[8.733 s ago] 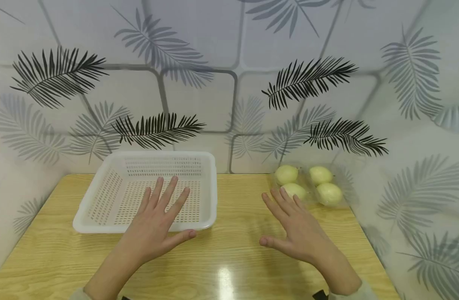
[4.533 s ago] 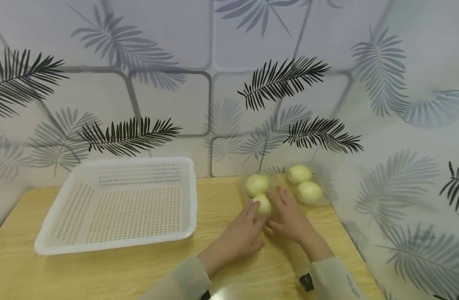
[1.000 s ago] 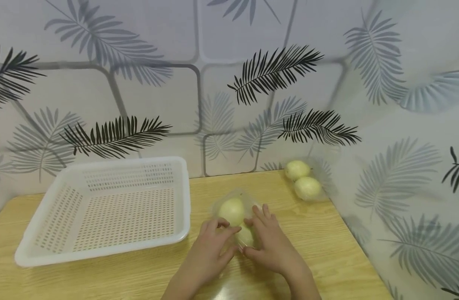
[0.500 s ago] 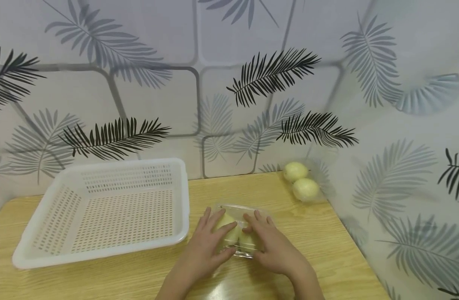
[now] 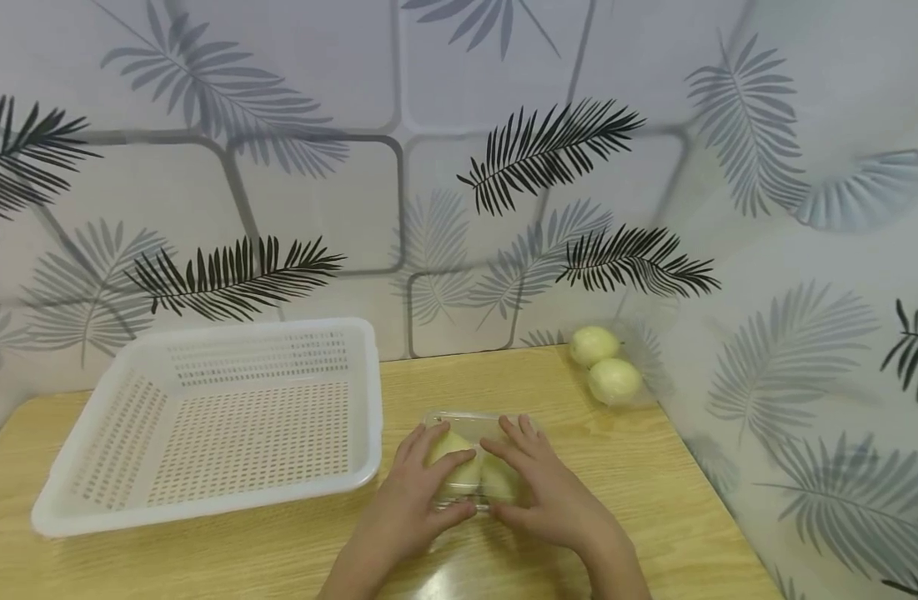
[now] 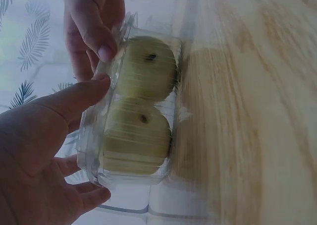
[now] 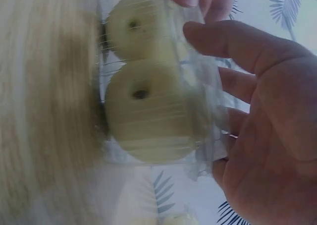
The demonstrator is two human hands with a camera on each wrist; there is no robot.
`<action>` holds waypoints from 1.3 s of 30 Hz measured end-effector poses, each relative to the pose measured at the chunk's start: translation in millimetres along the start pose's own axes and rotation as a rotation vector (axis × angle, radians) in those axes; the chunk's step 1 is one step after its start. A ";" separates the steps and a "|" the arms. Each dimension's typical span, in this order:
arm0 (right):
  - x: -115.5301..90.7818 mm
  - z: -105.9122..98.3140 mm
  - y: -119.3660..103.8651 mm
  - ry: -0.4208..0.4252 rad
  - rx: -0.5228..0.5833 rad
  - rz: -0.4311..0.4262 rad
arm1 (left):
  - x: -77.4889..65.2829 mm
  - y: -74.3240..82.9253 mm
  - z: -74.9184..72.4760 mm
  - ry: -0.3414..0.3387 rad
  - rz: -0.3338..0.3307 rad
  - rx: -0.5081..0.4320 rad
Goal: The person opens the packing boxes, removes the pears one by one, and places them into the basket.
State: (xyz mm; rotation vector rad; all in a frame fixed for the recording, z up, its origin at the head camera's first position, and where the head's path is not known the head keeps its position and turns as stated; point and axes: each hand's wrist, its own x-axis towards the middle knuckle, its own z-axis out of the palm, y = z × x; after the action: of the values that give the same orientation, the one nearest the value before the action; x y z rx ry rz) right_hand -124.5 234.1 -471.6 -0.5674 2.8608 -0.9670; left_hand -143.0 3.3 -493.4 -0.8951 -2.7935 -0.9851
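A clear plastic clamshell box (image 5: 469,421) with two pale yellow-green pears sits on the table in front of me. My left hand (image 5: 406,496) holds its left side, thumb at the near rim and fingers reaching over the top. On the other side my right hand (image 5: 552,500) grips it the same way. Both wrist views show the two pears through the ribbed wall: the left one has a pear (image 6: 136,140) nearest that hand, the right one a pear (image 7: 148,111). Part of the lid is hidden under my fingers in the head view.
A white perforated plastic basket (image 5: 373,408) stands to the left on the wooden table (image 5: 428,379). At the back right, by the patterned wall, two more pears (image 5: 614,382) lie in clear packaging (image 5: 654,362).
One pear box has come from the back right to the middle front, between both hands. Over the last second it turned so the two pears lie side by side. The basket holds still.
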 end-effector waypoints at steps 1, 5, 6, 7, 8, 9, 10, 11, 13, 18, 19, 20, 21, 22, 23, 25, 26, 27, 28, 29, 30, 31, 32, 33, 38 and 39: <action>0.3 1.2 1.0 0.008 -0.002 -0.009 | -0.5 1.0 -0.2 0.012 0.002 0.005; 1.7 4.7 5.0 0.033 0.008 -0.041 | -1.9 8.9 -5.4 0.091 0.033 -0.047; 2.1 5.1 5.9 0.033 0.014 -0.044 | -2.2 11.9 -7.6 0.105 0.039 -0.108; 2.7 5.1 6.7 0.034 0.019 -0.048 | -2.5 15.2 -9.7 0.102 0.037 -0.207; 3.6 5.1 7.6 0.034 0.024 -0.050 | -2.8 18.5 -11.8 0.080 0.029 -0.331; 4.8 4.8 8.2 0.033 0.026 -0.053 | -3.1 21.5 -13.1 0.044 0.023 -0.480; 5.6 3.9 9.4 0.034 0.024 -0.056 | -3.0 24.7 -12.9 -0.010 0.004 -0.647; 6.5 3.0 10.3 0.036 0.020 -0.062 | -2.7 27.7 -11.2 -0.073 -0.027 -0.805; 8.5 1.6 12.0 0.044 0.008 -0.075 | -2.7 31.8 -3.6 -0.213 -0.121 -1.080; 9.8 -0.3 14.1 0.044 -0.007 -0.115 | -8.0 33.8 28.2 -0.430 -0.307 -1.305; 9.2 -0.5 14.2 0.041 -0.006 -0.121 | -9.5 32.9 34.0 -0.444 -0.333 -1.316; 8.4 -0.7 14.3 0.039 -0.008 -0.125 | -11.1 31.9 38.8 -0.450 -0.355 -1.326; 7.5 -0.8 14.2 0.038 -0.006 -0.125 | -12.5 30.9 42.7 -0.452 -0.376 -1.339; 6.5 -1.0 14.0 0.036 -0.005 -0.124 | -13.8 29.8 46.0 -0.454 -0.398 -1.355; 5.5 -1.2 13.8 0.037 -0.004 -0.121 | -14.9 28.8 48.7 -0.448 -0.415 -1.366; 4.2 -1.2 13.0 0.037 0.004 -0.108 | -16.5 27.0 52.5 -0.450 -0.432 -1.380; 4.1 -1.0 12.8 0.037 0.006 -0.099 | -17.1 26.0 53.7 -0.448 -0.436 -1.388; 3.9 -0.8 12.2 0.037 0.011 -0.091 | -17.8 25.3 54.8 -0.446 -0.438 -1.397; 3.9 -0.6 11.7 0.034 0.013 -0.082 | -18.4 24.8 55.6 -0.445 -0.438 -1.406; 3.8 -0.2 11.4 0.033 0.014 -0.076 | -19.0 24.5 56.3 -0.441 -0.439 -1.415; 3.8 0.3 11.1 0.034 0.016 -0.073 | -19.6 24.4 56.9 -0.439 -0.435 -1.429; 3.9 1.0 10.8 0.037 0.016 -0.071 | -19.9 24.2 57.3 -0.434 -0.435 -1.443; 4.0 1.5 10.5 0.039 0.018 -0.066 | -20.3 23.9 57.7 -0.428 -0.435 -1.453; 4.1 2.1 10.2 0.043 0.018 -0.065 | -20.3 23.9 58.0 -0.423 -0.439 -1.461; 4.2 3.6 10.0 0.062 0.015 -0.052 | -18.4 26.2 62.6 -0.356 -0.479 -1.481; 4.2 3.6 10.1 0.066 0.016 -0.052 | -17.8 27.3 63.8 -0.334 -0.493 -1.487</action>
State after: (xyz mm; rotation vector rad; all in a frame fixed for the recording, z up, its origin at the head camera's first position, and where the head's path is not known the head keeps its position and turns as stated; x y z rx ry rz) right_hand -131.0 237.9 -480.4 -0.6224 2.9061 -1.0349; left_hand -104.5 49.0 -532.9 -0.2760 -2.0527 -3.3339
